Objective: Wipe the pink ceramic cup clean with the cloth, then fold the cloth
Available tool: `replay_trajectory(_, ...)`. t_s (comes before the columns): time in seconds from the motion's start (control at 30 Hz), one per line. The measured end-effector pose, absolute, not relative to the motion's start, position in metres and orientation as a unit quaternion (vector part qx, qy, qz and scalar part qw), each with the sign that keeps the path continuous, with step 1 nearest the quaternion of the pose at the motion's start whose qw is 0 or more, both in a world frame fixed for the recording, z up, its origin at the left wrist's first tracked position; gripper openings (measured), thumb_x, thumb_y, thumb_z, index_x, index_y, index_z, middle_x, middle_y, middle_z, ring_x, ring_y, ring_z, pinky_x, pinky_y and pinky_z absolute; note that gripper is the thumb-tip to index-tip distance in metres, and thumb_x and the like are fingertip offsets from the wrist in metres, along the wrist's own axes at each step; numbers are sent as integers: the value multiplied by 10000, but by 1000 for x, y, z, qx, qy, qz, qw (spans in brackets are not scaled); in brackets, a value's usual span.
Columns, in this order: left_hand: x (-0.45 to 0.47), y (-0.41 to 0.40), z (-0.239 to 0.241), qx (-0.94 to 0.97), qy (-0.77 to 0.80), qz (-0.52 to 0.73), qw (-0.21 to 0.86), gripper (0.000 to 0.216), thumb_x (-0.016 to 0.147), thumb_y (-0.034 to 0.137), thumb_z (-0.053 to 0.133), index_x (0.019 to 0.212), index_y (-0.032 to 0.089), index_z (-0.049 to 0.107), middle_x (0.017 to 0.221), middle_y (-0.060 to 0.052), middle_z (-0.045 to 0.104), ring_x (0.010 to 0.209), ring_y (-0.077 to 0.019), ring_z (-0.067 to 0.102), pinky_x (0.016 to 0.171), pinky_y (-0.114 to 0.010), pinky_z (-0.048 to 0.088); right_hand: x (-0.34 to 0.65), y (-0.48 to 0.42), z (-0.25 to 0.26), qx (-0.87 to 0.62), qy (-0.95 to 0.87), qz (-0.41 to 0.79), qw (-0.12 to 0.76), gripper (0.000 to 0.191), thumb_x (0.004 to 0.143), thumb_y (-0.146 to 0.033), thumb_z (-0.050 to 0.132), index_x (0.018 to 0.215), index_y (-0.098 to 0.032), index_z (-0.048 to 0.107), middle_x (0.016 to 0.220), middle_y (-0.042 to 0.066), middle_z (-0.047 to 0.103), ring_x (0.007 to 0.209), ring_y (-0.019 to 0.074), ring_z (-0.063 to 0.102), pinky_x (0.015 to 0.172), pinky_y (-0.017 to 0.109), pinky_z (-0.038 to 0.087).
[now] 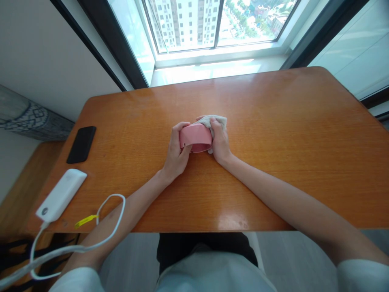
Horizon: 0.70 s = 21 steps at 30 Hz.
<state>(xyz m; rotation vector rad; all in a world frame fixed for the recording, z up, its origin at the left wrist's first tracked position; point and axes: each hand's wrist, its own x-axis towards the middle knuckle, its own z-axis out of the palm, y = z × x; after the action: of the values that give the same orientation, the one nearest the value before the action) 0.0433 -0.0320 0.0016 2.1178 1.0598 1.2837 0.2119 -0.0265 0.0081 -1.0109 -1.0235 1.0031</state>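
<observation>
A pink, round, hollow object (196,134), perhaps a small bowl or holder, is held just above the middle of the wooden table. Its open side faces down toward me. My left hand (178,152) grips its left side, with the thumb at the lower rim and fingers over the top. On the other side, my right hand (221,142) presses a pale grey cloth (212,120) against the pink surface, thumb on top. The cloth covers the object's upper right part, and some right-hand fingers are hidden behind it.
On the table (288,142), a black phone (81,144) lies at the left. Nearer me is a white power bank (62,194) with a white cable (120,219) looping over my left forearm. A yellow tag (86,221) hangs on the cable. A window (212,24) stands beyond the far edge.
</observation>
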Motion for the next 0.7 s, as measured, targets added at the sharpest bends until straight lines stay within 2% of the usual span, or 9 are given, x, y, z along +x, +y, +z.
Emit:
replay_trajectory(0.23,41,-32,-1,741,387,463,295,454,1149,616,508,1459,293,435,1417,-104,631,1232,-239,649,1096,-397,553,212,-24,7,-447,-438,419,658,608,1037,-809,516,1053,-264,784,979,28,808,951,227,747,936,393,628)
replay_trajectory(0.37,39,-30,0,744,428,418,296,395,1157,605,482,1411,303,461,1334,-90,701,1126,-246,685,1056,-435,548,213,-23,8,-452,-429,402,671,567,1044,-779,527,1021,-271,775,970,28,798,939,227,740,920,394,629)
replay_trajectory(0.53,30,-25,0,786,484,332,192,390,1196,496,343,1493,280,476,1466,-148,690,1311,-306,660,1218,-556,409,214,-21,8,-461,-440,398,660,568,1063,-768,488,1022,-271,760,972,32,776,939,230,737,918,397,630)
replay_trajectory(0.63,25,-22,-6,801,508,277,152,415,1192,382,284,1469,226,552,1450,-190,689,1393,-337,620,1220,-560,388,214,-20,7,-464,-440,401,656,549,1064,-742,512,1011,-264,775,963,27,781,932,220,735,898,370,627)
replay_trajectory(0.7,23,-21,-11,811,511,256,123,445,1172,316,284,1490,181,565,1507,-227,658,1497,-361,553,1245,-564,368,214,-21,6,-469,-434,404,655,531,1058,-727,533,1004,-260,781,929,20,783,900,212,730,883,358,627)
